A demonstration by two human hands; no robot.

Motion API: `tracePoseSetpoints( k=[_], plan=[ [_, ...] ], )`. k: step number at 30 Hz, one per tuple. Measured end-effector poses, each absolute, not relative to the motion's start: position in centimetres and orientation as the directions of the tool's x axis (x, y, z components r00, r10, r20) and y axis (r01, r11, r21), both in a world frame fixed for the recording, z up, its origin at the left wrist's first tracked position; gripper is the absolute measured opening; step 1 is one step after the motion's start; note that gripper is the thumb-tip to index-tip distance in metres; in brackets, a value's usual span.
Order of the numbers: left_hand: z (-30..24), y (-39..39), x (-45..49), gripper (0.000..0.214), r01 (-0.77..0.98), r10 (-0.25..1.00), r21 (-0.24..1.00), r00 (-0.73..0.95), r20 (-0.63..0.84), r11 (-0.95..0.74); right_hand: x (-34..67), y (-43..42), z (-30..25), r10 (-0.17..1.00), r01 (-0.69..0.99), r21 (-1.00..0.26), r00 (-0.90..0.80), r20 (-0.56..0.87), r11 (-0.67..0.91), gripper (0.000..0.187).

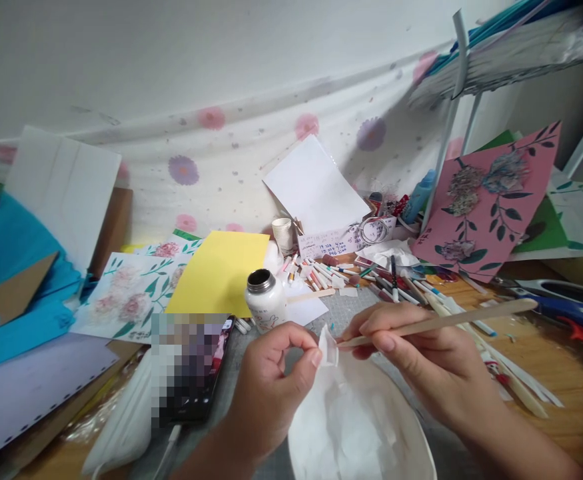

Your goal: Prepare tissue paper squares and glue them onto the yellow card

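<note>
My left hand pinches a small white paper piece between thumb and forefinger, just above a white bowl that holds more white paper bits. My right hand grips a long wooden stick, whose tip touches the paper piece. The stick's far end points to the right, over the wooden table. A white glue bottle with its cap off stands just beyond my left hand.
A phone lies left of the bowl. Yellow paper, floral cards, blue paper and white sheets pile up at left. Several markers are scattered behind. A pink floral card leans at right; blue-handled scissors lie far right.
</note>
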State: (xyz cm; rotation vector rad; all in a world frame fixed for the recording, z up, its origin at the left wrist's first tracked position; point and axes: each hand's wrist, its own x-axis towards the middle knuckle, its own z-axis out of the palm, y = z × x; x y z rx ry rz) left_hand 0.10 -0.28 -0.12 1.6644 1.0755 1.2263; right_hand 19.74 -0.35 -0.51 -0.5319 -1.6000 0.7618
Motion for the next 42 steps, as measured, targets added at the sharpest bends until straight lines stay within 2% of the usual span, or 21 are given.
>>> tracePoseSetpoints(
  k=[4, 12, 15, 20, 24, 28, 30, 33, 35, 38, 42],
  plan=[
    [-0.3, -0.2, 0.1, 0.012, 0.102, 0.966, 0.966, 0.129, 0.222, -0.235, 20.3, -0.1, -1.1, 0.731, -0.157, -0.748, -0.158, 0.664, 0.645, 0.018],
    [-0.7, 0.3, 0.1, 0.012, -0.016, 0.980, 0.984, 0.088, 0.179, -0.179, 21.4, 0.8, -0.1, 0.796, -0.419, -0.758, -0.124, 0.592, 0.499, 0.009],
    [-0.6, 0.3, 0.2, 0.014, -0.048, 0.986, 0.987, 0.061, 0.157, -0.154, 22.0, 0.9, 0.4, 0.826, -0.434, -0.780, -0.127, 0.549, 0.451, 0.008],
    [-0.2, 0.3, 0.5, 0.013, -0.114, 0.994, 0.988, 0.020, 0.107, -0.104, 23.4, 1.0, -0.1, 0.820, -0.459, -0.770, -0.138, 0.556, 0.444, 0.011],
    [0.0, 0.5, 0.6, 0.013, -0.138, 0.995, 0.985, 0.012, 0.103, -0.100, 23.7, 0.5, -0.7, 0.770, -0.397, -0.811, -0.310, 0.558, 0.429, 0.018],
    [-0.1, 0.6, 0.4, 0.014, -0.116, 0.992, 0.986, 0.035, 0.122, -0.118, 22.9, -0.5, -0.1, 0.656, -0.145, -0.891, -0.629, 0.418, 0.429, 0.014],
    [-0.3, 0.5, 0.2, 0.015, -0.067, 0.986, 0.986, 0.053, 0.156, -0.152, 22.5, -0.7, 0.4, 0.606, -0.067, -0.872, -0.693, 0.391, 0.485, 0.016],
    [-0.6, 0.3, 0.0, 0.015, 0.010, 0.976, 0.980, 0.095, 0.196, -0.197, 22.1, -0.6, 0.9, 0.665, -0.062, -0.853, -0.598, 0.448, 0.519, 0.021],
    [-0.7, 0.1, -0.1, 0.014, 0.040, 0.968, 0.974, 0.124, 0.218, -0.225, 21.7, -0.5, 1.1, 0.727, -0.077, -0.826, -0.435, 0.531, 0.558, 0.019],
    [-0.4, -0.1, 0.0, 0.015, 0.061, 0.943, 0.951, 0.162, 0.291, -0.304, 20.9, -0.5, 0.9, 0.742, -0.074, -0.769, -0.220, 0.633, 0.634, 0.014],
    [-0.2, -0.2, 0.2, 0.013, 0.067, 0.920, 0.931, 0.193, 0.341, -0.359, 19.8, -0.5, 0.3, 0.731, -0.093, -0.754, -0.191, 0.655, 0.651, 0.015]
  ],
)
